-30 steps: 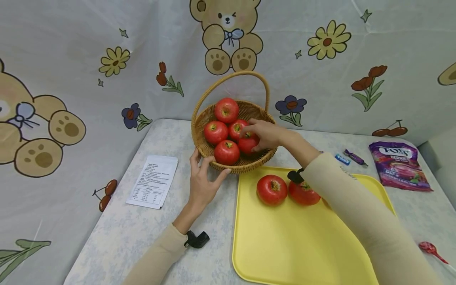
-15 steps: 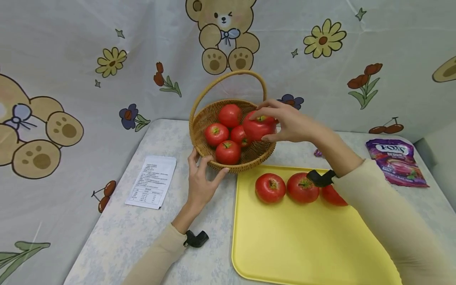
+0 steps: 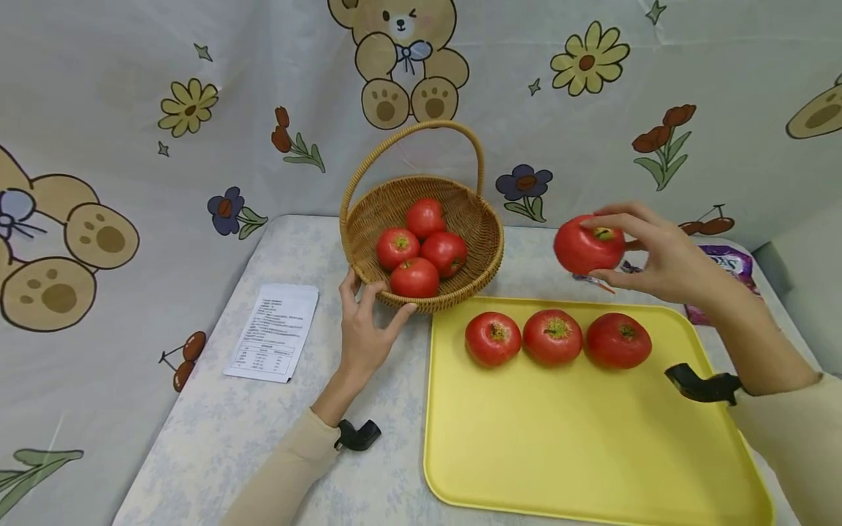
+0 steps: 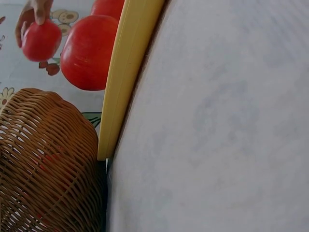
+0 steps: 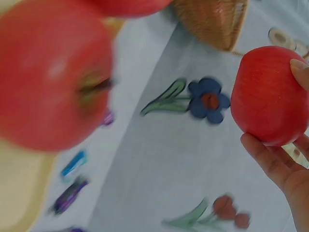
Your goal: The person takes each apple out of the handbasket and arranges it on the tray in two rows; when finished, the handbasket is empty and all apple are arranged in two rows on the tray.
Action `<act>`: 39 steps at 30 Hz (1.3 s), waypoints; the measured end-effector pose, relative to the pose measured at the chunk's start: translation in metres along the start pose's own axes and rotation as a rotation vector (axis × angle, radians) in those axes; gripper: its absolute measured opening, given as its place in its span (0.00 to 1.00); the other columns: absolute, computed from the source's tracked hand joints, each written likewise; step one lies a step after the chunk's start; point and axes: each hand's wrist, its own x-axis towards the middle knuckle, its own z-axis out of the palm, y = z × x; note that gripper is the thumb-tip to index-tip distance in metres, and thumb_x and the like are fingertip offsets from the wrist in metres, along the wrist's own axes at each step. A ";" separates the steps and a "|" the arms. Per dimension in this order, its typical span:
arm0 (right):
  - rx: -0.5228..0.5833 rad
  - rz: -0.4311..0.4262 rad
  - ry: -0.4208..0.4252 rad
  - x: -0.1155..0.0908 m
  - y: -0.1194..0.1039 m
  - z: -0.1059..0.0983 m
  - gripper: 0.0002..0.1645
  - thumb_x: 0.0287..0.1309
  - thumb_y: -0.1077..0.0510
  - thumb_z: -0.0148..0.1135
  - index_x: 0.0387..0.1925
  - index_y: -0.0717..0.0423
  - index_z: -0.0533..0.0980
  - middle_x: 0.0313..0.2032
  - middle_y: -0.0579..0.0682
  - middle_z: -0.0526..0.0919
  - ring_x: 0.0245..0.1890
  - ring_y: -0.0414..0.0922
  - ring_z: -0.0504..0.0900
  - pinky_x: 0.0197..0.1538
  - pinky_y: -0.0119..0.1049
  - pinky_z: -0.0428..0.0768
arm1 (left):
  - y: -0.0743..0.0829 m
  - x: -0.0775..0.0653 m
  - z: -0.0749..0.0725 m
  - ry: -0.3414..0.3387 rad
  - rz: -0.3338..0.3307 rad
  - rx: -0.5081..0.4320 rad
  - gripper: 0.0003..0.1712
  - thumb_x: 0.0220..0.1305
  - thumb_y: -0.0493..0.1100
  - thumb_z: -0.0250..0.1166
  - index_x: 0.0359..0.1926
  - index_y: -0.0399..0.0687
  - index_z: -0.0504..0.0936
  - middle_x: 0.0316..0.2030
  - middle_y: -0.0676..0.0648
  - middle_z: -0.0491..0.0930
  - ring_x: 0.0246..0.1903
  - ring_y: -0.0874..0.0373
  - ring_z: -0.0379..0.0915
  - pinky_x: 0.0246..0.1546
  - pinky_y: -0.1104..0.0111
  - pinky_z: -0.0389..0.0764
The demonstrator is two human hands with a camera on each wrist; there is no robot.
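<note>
In the head view, my right hand [image 3: 677,259] holds a red apple [image 3: 585,248] between thumb and fingers, raised over the back of the yellow tray [image 3: 559,446]. The same apple [image 5: 270,96] shows at the right of the right wrist view. My left hand [image 3: 363,336] grips the near-left rim of a wicker basket [image 3: 483,248], its thumb along the front. Several apples [image 3: 414,277] lie inside the basket. Three more stand in a row along the tray's back edge: a left apple [image 3: 492,339], a middle apple [image 3: 552,337] and a right apple [image 3: 618,341].
A white printed packet [image 3: 272,332] lies left of the basket. Behind the tray are small wrapped candies [image 5: 72,164]. A purple candy bag [image 3: 733,263] sits at the back right, partly hidden by the right arm. A patterned cloth [image 3: 421,153] hangs behind the table.
My right hand has lifted an apple out of the basket and carried it right, over the tray's back. The left hand stays at the basket rim. The view has shifted slightly.
</note>
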 end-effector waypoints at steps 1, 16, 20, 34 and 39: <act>-0.005 0.027 0.010 -0.011 0.006 -0.002 0.46 0.36 0.69 0.80 0.61 0.49 0.74 0.60 0.54 0.71 0.55 0.43 0.69 0.45 0.08 0.64 | 0.000 0.000 0.000 -0.002 0.000 0.000 0.27 0.57 0.57 0.72 0.47 0.44 0.76 0.70 0.31 0.51 0.69 0.39 0.56 0.57 0.44 0.73; -0.015 0.263 0.075 -0.145 0.081 0.015 0.46 0.28 0.75 0.81 0.57 0.63 0.74 0.56 0.66 0.67 0.49 0.16 0.56 0.36 0.04 0.62 | -0.001 0.001 0.001 -0.002 0.010 -0.016 0.28 0.57 0.57 0.72 0.48 0.42 0.76 0.71 0.34 0.50 0.68 0.37 0.56 0.57 0.45 0.73; -0.025 0.288 0.070 -0.167 0.088 0.022 0.47 0.27 0.73 0.82 0.57 0.63 0.73 0.53 0.63 0.68 0.47 0.16 0.57 0.34 0.05 0.63 | 0.000 0.001 0.001 -0.005 0.008 -0.014 0.28 0.57 0.58 0.72 0.48 0.42 0.76 0.72 0.35 0.50 0.68 0.37 0.57 0.56 0.46 0.74; 0.042 0.356 -0.002 -0.179 0.085 0.040 0.43 0.38 0.67 0.80 0.59 0.59 0.71 0.58 0.68 0.63 0.47 0.17 0.53 0.35 0.06 0.64 | 0.002 0.000 0.000 -0.007 -0.003 -0.023 0.27 0.57 0.56 0.73 0.48 0.43 0.76 0.71 0.34 0.51 0.67 0.36 0.57 0.55 0.44 0.73; 0.036 0.339 -0.005 -0.178 0.085 0.041 0.42 0.40 0.66 0.80 0.59 0.59 0.70 0.57 0.67 0.63 0.48 0.21 0.57 0.36 0.06 0.64 | 0.003 0.001 0.000 -0.010 -0.006 -0.030 0.27 0.57 0.55 0.73 0.48 0.43 0.76 0.71 0.33 0.51 0.67 0.36 0.57 0.56 0.44 0.73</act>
